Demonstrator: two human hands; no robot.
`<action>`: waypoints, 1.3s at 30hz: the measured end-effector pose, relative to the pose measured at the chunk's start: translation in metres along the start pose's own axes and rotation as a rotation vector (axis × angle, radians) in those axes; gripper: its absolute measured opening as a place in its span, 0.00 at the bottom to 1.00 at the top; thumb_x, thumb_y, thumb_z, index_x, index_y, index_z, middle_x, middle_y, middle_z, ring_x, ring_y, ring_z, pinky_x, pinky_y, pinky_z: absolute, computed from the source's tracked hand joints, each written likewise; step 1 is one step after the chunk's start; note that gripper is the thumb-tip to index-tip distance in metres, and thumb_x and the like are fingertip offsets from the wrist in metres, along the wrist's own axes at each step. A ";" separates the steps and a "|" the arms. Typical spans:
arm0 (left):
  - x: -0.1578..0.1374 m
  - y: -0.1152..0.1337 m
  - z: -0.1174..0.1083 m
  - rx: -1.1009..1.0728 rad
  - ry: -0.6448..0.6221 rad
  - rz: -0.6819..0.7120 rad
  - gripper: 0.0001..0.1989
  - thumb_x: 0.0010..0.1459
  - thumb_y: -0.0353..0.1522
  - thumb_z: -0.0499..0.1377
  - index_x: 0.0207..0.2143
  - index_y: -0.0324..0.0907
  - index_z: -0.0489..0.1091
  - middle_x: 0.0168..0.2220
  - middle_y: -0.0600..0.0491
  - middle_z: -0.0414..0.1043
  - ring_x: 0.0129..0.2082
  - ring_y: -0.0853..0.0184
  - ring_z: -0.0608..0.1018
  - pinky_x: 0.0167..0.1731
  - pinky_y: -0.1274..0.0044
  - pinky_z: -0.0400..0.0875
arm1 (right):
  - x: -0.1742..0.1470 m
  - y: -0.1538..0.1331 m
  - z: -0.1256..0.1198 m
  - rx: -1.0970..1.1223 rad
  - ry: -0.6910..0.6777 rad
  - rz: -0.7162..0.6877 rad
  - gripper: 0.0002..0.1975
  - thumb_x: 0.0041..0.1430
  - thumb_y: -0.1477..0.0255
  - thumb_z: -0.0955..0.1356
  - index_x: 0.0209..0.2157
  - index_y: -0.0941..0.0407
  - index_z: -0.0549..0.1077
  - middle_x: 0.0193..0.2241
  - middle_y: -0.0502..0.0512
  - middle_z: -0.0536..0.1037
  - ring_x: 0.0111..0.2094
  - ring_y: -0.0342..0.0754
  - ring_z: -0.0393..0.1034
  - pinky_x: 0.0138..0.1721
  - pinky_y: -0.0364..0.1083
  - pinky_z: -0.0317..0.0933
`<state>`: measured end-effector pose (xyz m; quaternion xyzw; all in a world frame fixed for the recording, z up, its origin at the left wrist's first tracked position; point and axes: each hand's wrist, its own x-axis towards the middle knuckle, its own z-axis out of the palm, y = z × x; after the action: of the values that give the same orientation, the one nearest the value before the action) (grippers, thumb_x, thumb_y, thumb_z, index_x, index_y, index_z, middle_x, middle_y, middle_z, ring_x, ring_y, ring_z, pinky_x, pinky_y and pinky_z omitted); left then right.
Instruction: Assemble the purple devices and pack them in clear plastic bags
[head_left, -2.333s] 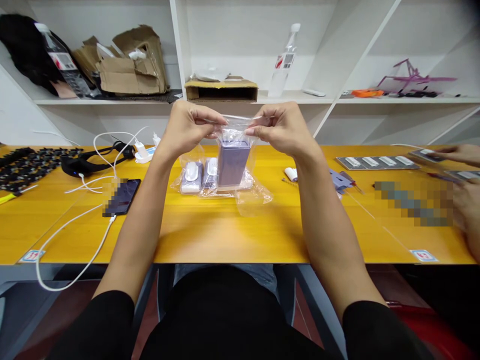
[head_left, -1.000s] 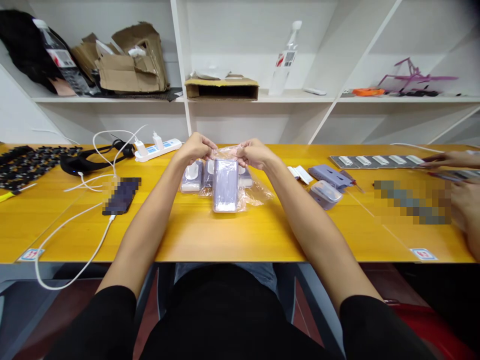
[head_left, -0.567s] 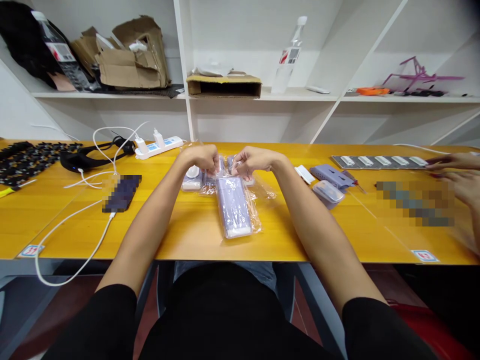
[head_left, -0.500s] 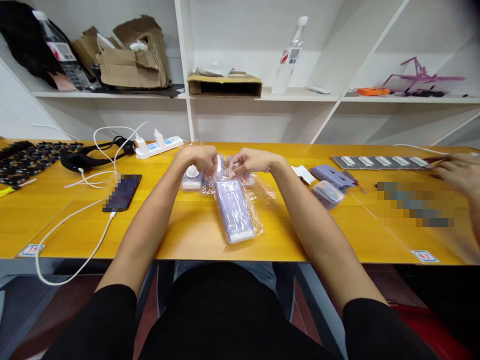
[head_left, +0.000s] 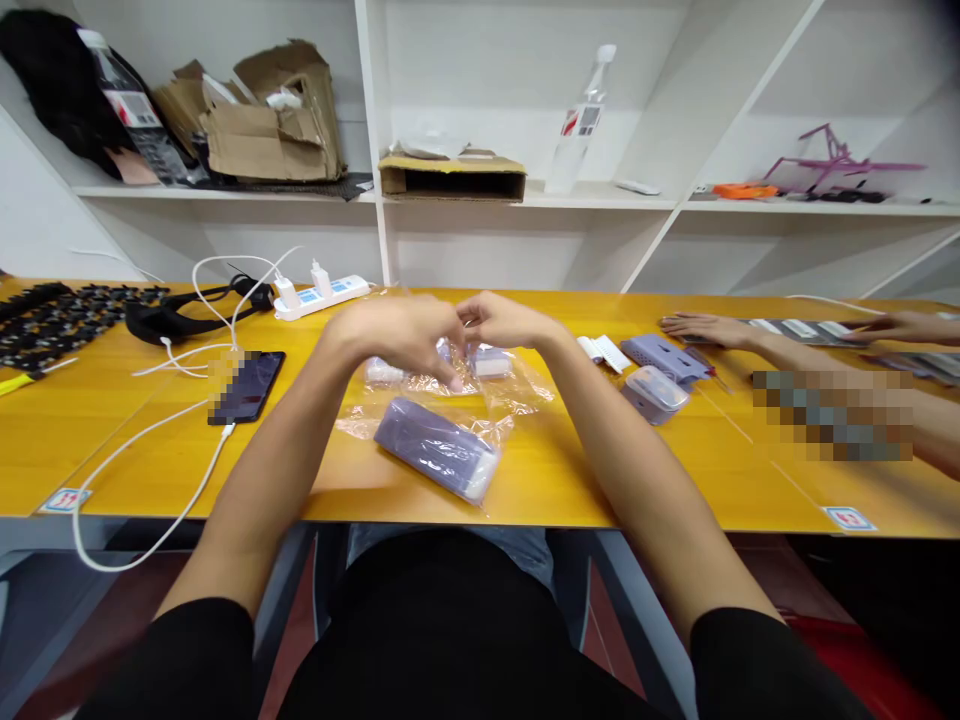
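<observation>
My left hand (head_left: 409,335), smeared a little by motion, reaches over the things at the table's middle with its fingers apart and stretched out. Beside it, my right hand (head_left: 499,322) has its fingers bent and pinched at the upper edge of a clear plastic bag (head_left: 517,392); the fingertips are partly hidden. Nearer to me lies a lavender box-shaped item (head_left: 431,448) with a white end, wrapped in clear film, touched by neither hand. Behind and below my hands, small lavender-and-white pieces (head_left: 491,362) show partly through film.
To the left are a phone (head_left: 251,387) with white cables, a black headset (head_left: 176,315) and a power strip (head_left: 326,296). A lavender holder (head_left: 664,357) and a small clear-lidded box (head_left: 654,395) stand right. Another person's hands (head_left: 709,328) work over a grey strip at far right.
The wrapped lavender item has turned to lie slantwise, closer to the table's front edge. My left hand has opened and moved right, towards my right hand. The other person's hand has reached further in.
</observation>
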<state>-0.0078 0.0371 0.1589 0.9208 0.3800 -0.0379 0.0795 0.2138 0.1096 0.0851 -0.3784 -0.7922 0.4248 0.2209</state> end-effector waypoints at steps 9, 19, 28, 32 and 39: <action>-0.048 0.019 0.128 0.039 0.157 0.181 0.51 0.69 0.36 0.74 0.85 0.43 0.50 0.87 0.35 0.47 0.88 0.40 0.47 0.83 0.46 0.55 | -0.039 0.023 -0.031 -0.067 0.390 0.040 0.05 0.68 0.72 0.78 0.37 0.59 0.84 0.33 0.62 0.90 0.32 0.52 0.84 0.34 0.48 0.73; -0.002 -0.006 0.172 0.190 0.416 0.209 0.36 0.84 0.46 0.54 0.80 0.31 0.56 0.82 0.28 0.58 0.84 0.43 0.61 0.80 0.49 0.59 | -0.052 0.073 0.003 -0.507 0.717 -0.107 0.09 0.72 0.66 0.71 0.41 0.53 0.85 0.46 0.63 0.91 0.48 0.62 0.85 0.57 0.61 0.75; 0.011 -0.013 0.153 0.132 0.455 0.216 0.34 0.81 0.49 0.59 0.76 0.36 0.64 0.74 0.32 0.72 0.77 0.43 0.73 0.74 0.53 0.69 | -0.062 0.062 0.019 -0.500 0.692 -0.266 0.19 0.79 0.54 0.67 0.43 0.52 0.83 0.47 0.63 0.89 0.50 0.63 0.83 0.58 0.59 0.71; -0.012 -0.039 0.127 0.085 0.668 0.060 0.30 0.81 0.47 0.58 0.74 0.40 0.66 0.76 0.34 0.71 0.79 0.42 0.69 0.80 0.49 0.59 | -0.072 0.055 0.011 -0.487 0.677 -0.170 0.22 0.79 0.50 0.67 0.42 0.51 0.83 0.47 0.63 0.88 0.51 0.63 0.81 0.60 0.58 0.70; -0.082 -0.109 0.111 -0.276 0.634 -0.652 0.41 0.65 0.58 0.69 0.64 0.35 0.72 0.59 0.29 0.82 0.57 0.38 0.86 0.61 0.51 0.79 | -0.109 0.039 -0.021 -0.525 0.488 0.173 0.28 0.77 0.43 0.68 0.42 0.53 0.85 0.43 0.64 0.89 0.45 0.63 0.82 0.52 0.56 0.71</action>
<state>-0.1436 0.0369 0.0476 0.7006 0.6562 0.2726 0.0652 0.3112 0.0487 0.0607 -0.5778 -0.7634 0.1212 0.2621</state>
